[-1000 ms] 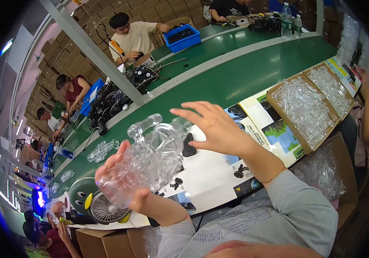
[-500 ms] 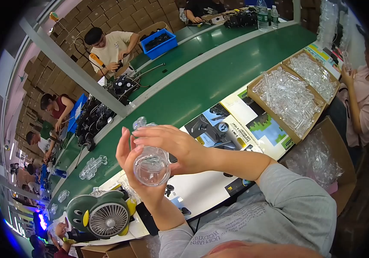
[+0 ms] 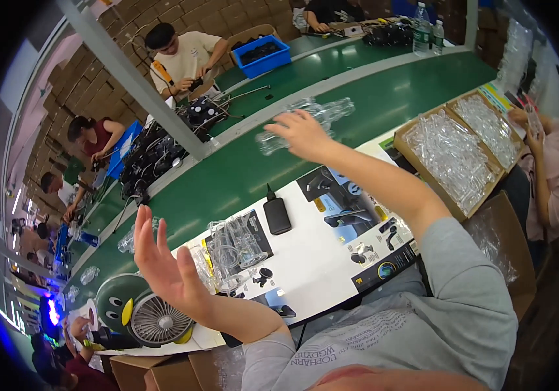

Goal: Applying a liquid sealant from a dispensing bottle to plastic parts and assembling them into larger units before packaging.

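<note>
My left hand is raised above the near edge of the table, open, with its fingers apart and nothing in it. Out over the green conveyor belt, my right hand lies across a bundle of clear plastic parts, its fingers curved over the middle; the thumb is hidden. The bundle shows on both sides of the hand. Beneath and beside my left hand, a few loose clear plastic parts rest on the printed cardboard sheet. A black adapter-like box lies on the white surface between my arms.
A green penguin-shaped fan stands at the near left. Cardboard trays of clear parts sit at the right, beside an open carton. Across the belt, people work near a blue bin and black cabled items. Two bottles stand far right.
My hands have parted. The right hand has moved away and to the right with the clear bundle onto the belt; the left has moved left and opened. The black box has come into view.
</note>
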`<action>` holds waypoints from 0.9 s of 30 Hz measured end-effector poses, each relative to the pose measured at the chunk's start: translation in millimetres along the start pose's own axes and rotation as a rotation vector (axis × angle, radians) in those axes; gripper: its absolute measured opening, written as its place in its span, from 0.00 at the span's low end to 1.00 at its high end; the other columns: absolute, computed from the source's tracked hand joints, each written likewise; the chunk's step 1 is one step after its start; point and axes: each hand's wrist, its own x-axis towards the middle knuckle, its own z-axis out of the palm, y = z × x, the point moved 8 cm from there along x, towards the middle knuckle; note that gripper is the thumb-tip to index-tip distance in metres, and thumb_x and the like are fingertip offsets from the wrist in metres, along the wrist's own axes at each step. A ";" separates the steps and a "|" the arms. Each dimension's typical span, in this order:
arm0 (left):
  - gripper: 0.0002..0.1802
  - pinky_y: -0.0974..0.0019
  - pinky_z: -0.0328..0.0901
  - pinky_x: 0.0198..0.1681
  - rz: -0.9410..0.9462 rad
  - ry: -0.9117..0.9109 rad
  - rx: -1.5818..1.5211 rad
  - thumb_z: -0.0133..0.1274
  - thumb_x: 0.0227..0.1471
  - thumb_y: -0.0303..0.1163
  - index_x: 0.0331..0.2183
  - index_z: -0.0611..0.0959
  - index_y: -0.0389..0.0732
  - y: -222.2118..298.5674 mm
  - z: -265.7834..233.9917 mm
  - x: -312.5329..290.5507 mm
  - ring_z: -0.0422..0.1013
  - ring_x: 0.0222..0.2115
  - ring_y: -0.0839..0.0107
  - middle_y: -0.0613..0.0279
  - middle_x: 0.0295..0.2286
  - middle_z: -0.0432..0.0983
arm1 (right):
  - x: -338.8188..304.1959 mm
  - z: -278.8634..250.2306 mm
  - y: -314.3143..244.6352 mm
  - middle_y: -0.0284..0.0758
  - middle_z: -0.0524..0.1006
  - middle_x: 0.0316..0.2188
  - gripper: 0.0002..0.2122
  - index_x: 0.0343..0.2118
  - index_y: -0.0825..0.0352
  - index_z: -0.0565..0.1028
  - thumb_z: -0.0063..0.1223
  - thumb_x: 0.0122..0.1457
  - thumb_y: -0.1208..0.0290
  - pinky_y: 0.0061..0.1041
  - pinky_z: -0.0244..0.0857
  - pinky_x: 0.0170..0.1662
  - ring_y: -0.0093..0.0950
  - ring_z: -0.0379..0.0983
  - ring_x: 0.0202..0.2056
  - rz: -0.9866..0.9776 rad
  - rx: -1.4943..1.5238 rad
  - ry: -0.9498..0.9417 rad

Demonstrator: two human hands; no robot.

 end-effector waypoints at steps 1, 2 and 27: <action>0.26 0.50 0.54 0.53 0.048 0.030 0.003 0.49 0.50 0.38 0.47 0.65 0.32 5.2 -8.6 -1.6 0.58 0.52 0.52 0.43 0.51 0.59 | -3.3 19.0 10.8 0.33 0.68 0.45 0.28 0.48 0.53 0.66 0.57 0.39 0.74 0.41 0.51 0.53 0.31 0.62 0.50 -0.012 -0.033 -0.053; 0.26 0.50 0.54 0.53 0.050 0.042 0.012 0.49 0.50 0.38 0.47 0.65 0.32 7.9 -18.7 -4.8 0.58 0.52 0.52 0.43 0.51 0.59 | -6.5 36.2 22.6 0.34 0.68 0.44 0.26 0.48 0.54 0.66 0.55 0.41 0.75 0.42 0.51 0.53 0.31 0.63 0.50 -0.016 -0.083 -0.088; 0.06 0.73 0.51 0.22 0.386 0.509 -0.584 0.38 0.52 0.27 0.32 0.69 0.37 42.8 -94.7 -34.2 0.54 0.16 0.75 0.63 0.18 0.58 | 10.2 98.8 8.2 0.40 0.61 0.53 0.39 0.55 0.50 0.59 0.63 0.34 0.71 0.42 0.51 0.54 0.38 0.54 0.56 0.015 -0.170 -0.586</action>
